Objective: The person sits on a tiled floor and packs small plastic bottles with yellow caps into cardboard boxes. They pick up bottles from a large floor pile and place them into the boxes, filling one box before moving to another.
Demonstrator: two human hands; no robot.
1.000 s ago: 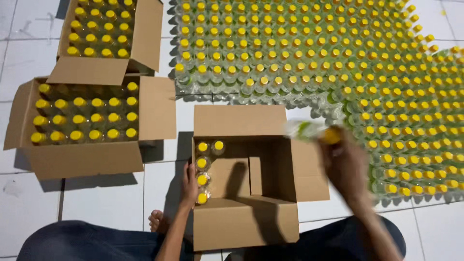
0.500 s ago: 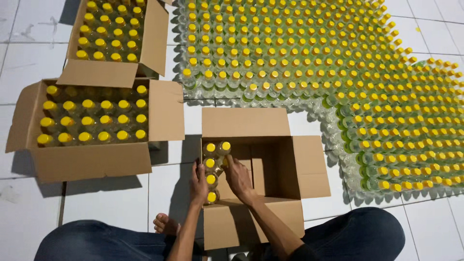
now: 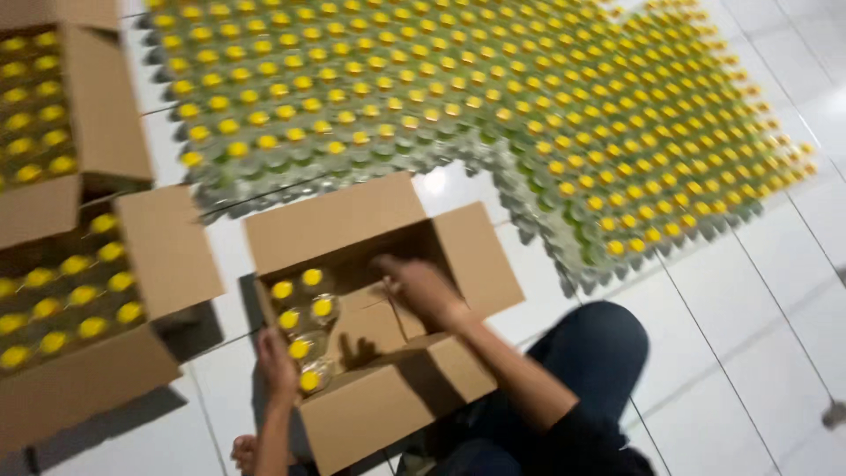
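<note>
- Since half a second ago the view has swung and tilted; the right hand [image 3: 421,289], which was beside the yellow caps at the box's left side, now sits nearer the middle of the open cardboard box [image 3: 458,256], above its bare floor.
- The right hand is blurred; its fingers look loosely curled, but I cannot tell whether they grip anything.
- The left hand [image 3: 278,363] rests on the near left wall of the box, fingers bent over the edge, just beside the lowest bottle; it seems to clasp the cardboard, though blur makes that uncertain.
- Inside the box, six or so yellow-capped bottles [image 3: 304,328] stand in a short double row along the left wall; their clear bodies are hard to make out.
- A wide field of like bottles [image 3: 458,97] covers the tiled floor [image 3: 758,300] beyond the box; it is cut off at the top edge.
- Two filled boxes [image 3: 70,300] lie to the left, both cut off by the frame edge.
- A knee in dark blue cloth [image 3: 590,353] shows at right of the box; a bare foot [image 3: 243,454] peeks out at the bottom edge, partly hidden by the left forearm.
</note>
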